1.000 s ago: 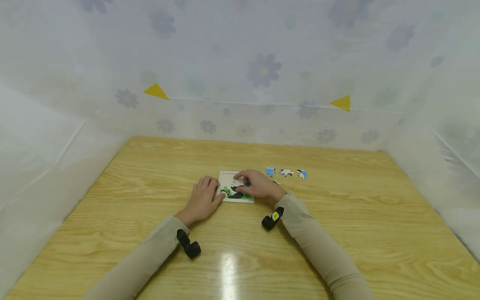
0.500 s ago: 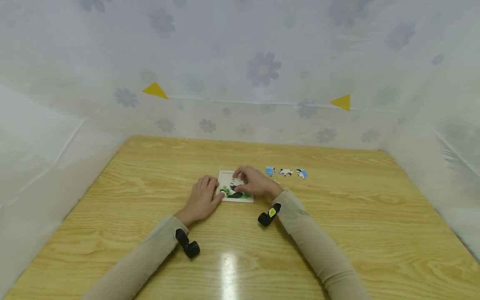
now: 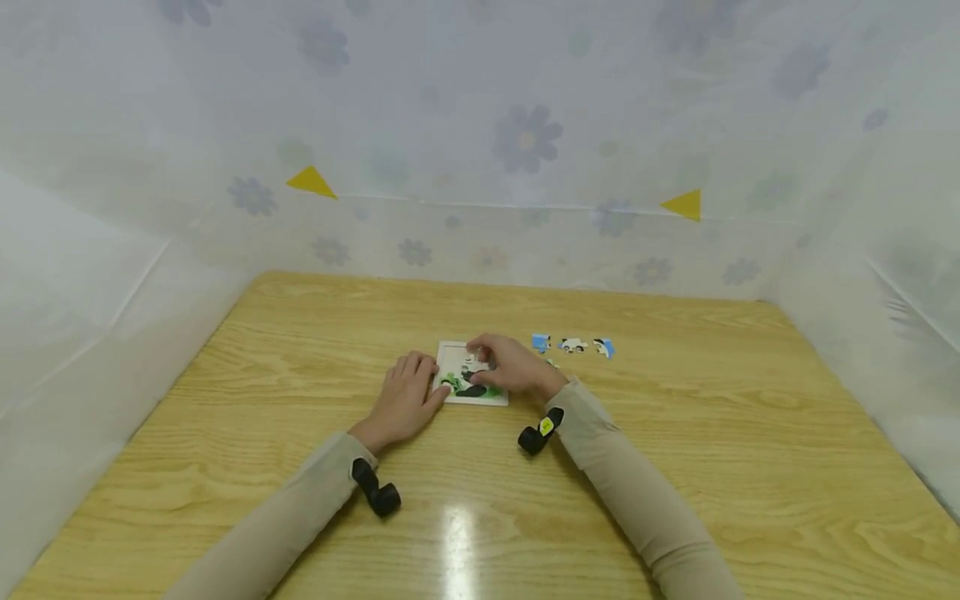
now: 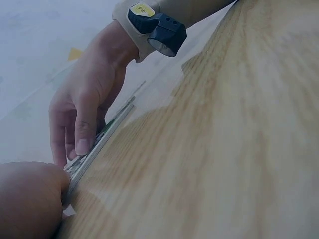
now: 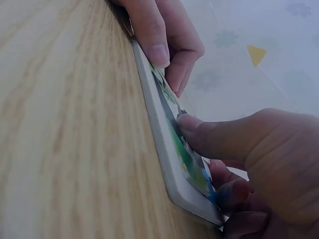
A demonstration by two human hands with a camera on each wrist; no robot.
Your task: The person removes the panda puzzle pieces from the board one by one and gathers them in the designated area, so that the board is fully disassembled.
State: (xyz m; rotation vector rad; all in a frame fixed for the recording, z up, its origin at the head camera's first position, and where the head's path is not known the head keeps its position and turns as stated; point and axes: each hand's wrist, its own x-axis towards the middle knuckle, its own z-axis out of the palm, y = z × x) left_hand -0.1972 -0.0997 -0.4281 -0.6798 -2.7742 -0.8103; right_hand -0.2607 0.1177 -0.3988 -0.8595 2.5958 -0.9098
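A small white-framed jigsaw board (image 3: 471, 400) with a panda picture lies flat on the table. My left hand (image 3: 406, 397) holds its left side, thumb on the near left corner and fingers along the edge. My right hand (image 3: 513, 367) is bent over the board's right part. In the right wrist view its thumb presses on the picture, while its fingers curl at the far side by a puzzle piece (image 5: 211, 193) with a blue edge, which it pinches. The right fingers hide part of that piece. Green and black pieces (image 3: 471, 389) fill the board's near side.
Behind and right of the board lie loose puzzle pieces: a blue one (image 3: 541, 342), a panda-face one (image 3: 573, 345) and a blue, black and white one (image 3: 603, 348). A greenish piece (image 3: 552, 364) shows beside the right wrist. A flowered curtain (image 3: 480, 242) surrounds the wooden table (image 3: 300, 333).
My right hand has shifted slightly left over the board, and the blue patch seen by its fingers earlier is now hidden. My left hand stays in place.
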